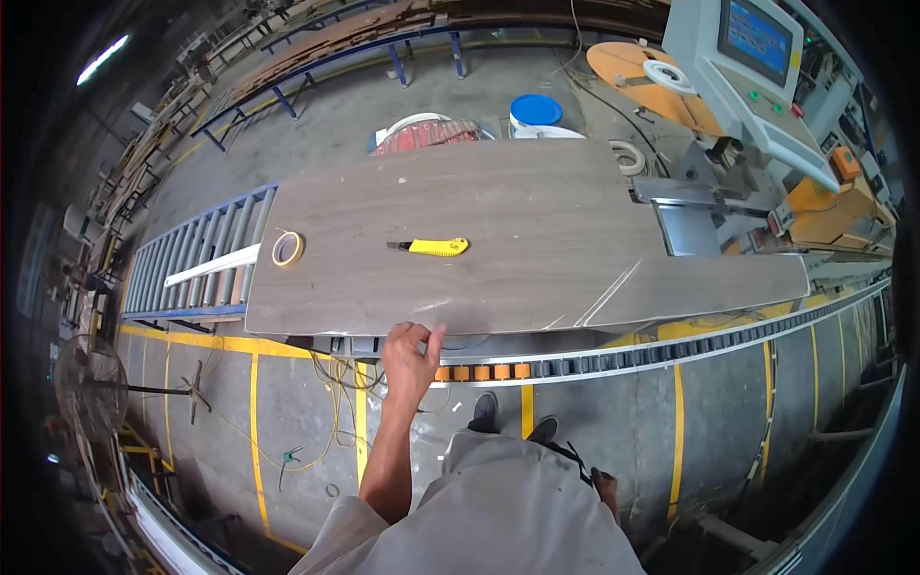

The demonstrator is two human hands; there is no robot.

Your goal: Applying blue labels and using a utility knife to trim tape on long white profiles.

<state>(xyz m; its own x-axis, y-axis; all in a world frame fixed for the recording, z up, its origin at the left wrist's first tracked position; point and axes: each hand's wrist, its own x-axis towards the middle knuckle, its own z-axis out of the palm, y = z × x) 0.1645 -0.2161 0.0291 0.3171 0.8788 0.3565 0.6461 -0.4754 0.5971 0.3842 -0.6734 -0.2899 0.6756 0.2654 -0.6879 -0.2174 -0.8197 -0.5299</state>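
Observation:
A long grey wood-grain panel (498, 220) lies flat on a roller conveyor. My left hand (412, 353) reaches up to the panel's near edge, its fingertips touching the edge and curled on it. My right hand (606, 487) hangs low beside my hip, mostly hidden, with nothing seen in it. On the panel rest a yellow utility knife (436, 247) near the middle and a roll of tape (287, 249) at the left end.
Blue roller conveyor (192, 264) extends left with a white strip (211, 265) on it. A grey machine with a control screen (752, 57) stands at the right. A blue-lidded bucket (535, 112) sits behind. Yellow floor lines, cables and a floor fan (91, 388) are at the left.

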